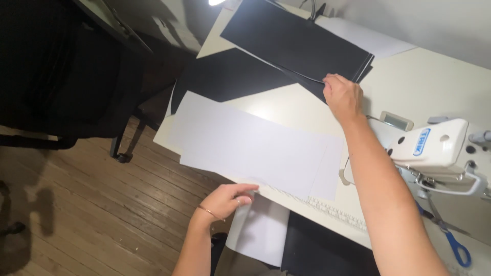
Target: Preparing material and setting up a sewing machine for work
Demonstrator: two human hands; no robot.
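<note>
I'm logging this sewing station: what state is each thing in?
Stack of black sheets: flat, corner pinched by right hand.
Long white sheets: flat, overhanging table edge, left hand at the edge.
White sewing machine: idle.
Blue-handled scissors: closed, lying flat.

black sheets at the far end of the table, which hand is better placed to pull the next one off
Right. The right hand already pinches the edge of the black sheets, while the left hand rests at the near table edge on the white sheets.
</note>
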